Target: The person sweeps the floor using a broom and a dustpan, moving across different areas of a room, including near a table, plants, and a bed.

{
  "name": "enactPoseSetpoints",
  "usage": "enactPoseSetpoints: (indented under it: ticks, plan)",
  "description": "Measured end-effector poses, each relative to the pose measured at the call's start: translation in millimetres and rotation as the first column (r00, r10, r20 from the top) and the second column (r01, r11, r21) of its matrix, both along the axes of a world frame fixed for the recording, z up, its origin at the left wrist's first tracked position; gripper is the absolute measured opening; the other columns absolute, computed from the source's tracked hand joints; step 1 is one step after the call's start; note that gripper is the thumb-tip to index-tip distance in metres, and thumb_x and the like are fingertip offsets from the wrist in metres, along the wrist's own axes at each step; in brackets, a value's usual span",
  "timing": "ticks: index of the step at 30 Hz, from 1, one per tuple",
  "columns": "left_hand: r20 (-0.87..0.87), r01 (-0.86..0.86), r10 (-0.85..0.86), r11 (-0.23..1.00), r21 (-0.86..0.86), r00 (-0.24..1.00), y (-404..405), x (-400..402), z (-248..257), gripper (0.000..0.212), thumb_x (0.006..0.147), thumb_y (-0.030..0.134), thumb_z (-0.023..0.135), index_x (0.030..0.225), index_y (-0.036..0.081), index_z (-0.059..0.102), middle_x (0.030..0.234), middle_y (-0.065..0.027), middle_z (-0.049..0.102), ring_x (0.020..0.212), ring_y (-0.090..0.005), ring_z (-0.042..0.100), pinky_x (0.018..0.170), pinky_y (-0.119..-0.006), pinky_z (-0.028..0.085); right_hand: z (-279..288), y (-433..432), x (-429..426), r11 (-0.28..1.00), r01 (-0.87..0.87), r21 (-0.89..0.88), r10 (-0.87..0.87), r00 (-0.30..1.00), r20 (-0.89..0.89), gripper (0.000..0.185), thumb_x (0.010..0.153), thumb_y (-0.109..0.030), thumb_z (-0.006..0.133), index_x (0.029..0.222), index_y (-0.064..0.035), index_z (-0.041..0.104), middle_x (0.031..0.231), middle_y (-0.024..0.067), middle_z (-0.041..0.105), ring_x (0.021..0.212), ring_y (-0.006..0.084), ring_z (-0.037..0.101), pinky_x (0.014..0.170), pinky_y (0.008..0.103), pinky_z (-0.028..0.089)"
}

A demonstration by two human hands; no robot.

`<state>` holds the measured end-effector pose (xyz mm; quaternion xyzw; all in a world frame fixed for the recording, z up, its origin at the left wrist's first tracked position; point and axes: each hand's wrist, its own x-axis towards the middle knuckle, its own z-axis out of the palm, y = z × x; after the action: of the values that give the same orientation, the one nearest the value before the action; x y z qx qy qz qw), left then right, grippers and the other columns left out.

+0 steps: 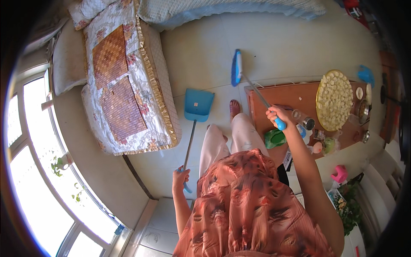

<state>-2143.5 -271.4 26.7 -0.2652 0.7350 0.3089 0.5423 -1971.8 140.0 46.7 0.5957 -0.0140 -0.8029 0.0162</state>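
Note:
My left hand point(181, 176) grips the blue handle of a long-handled dustpan point(199, 102), whose blue pan lies on the tiled floor ahead of my feet, its wide mouth facing away from me. My right hand point(278, 116) is closed around the blue grip of a broom with a metal stick. The broom's blue and white head point(237, 68) is ahead and to the right of the dustpan, apart from it, over the floor. A small dark speck point(255, 56) lies on the floor right of the broom head.
At right stands a brown table point(279, 93) with a round tray of dumplings point(335, 100), a glass jar point(303, 119) and a green bag point(275, 138). A sofa with a ruffled floral cover point(154, 96) stands at left. A quilted blue cover point(224, 11) hangs at the far side.

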Motion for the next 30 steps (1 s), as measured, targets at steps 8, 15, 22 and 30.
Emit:
enactPoseSetpoints:
  ticks: [8, 15, 22, 30]
  plan:
    - [0.021, -0.005, 0.006, 1.0, -0.019, 1.0, 7, -19, -5, 0.047, 0.066, 0.0, 0.058, 0.109, -0.005, 0.039, 0.056, 0.0016, 0.04, 0.042, -0.0052, 0.037, 0.034, -0.019, 0.027, -41, -24, -15, 0.961, 0.055, -0.271, -0.106, 0.978, -0.179, 0.01, 0.079, -0.017, 0.042, 0.072, -0.0098, 0.039, 0.053, -0.0053, 0.035, 0.038, 0.0018, 0.033, 0.029, 0.0138, 0.026]
    - [0.071, -0.043, 0.047, 0.997, -0.063, 0.996, -7, -38, -3, 0.048, 0.066, -0.001, 0.057, 0.109, -0.005, 0.038, 0.056, 0.0012, 0.041, 0.042, -0.0055, 0.036, 0.034, -0.019, 0.026, -123, -84, -112, 0.932, -0.042, -0.359, -0.124, 0.895, -0.428, 0.01, 0.078, -0.004, 0.043, 0.079, -0.005, 0.034, 0.067, 0.0022, 0.036, 0.045, 0.0012, 0.035, 0.031, 0.012, 0.028]
    - [0.118, -0.085, 0.091, 0.995, -0.055, 0.989, -10, -58, -1, 0.048, 0.066, 0.0, 0.058, 0.109, -0.005, 0.039, 0.057, 0.0012, 0.041, 0.042, -0.0053, 0.036, 0.034, -0.019, 0.026, -166, -107, -168, 0.972, -0.145, -0.187, 0.06, 0.916, -0.398, 0.021, 0.074, 0.001, 0.045, 0.09, -0.0074, 0.033, 0.067, 0.0052, 0.039, 0.044, 0.0014, 0.036, 0.032, 0.0134, 0.029]
    - [0.095, -0.035, 0.039, 0.998, -0.048, 0.995, 24, -79, -6, 0.048, 0.067, 0.002, 0.058, 0.111, -0.004, 0.038, 0.056, 0.0017, 0.04, 0.042, -0.0051, 0.036, 0.034, -0.018, 0.027, -150, -17, -66, 0.795, 0.258, -0.549, -0.486, 0.812, -0.323, 0.014, 0.081, -0.011, 0.044, 0.074, -0.0014, 0.037, 0.055, -0.0001, 0.037, 0.044, 0.0035, 0.038, 0.034, 0.0148, 0.032]
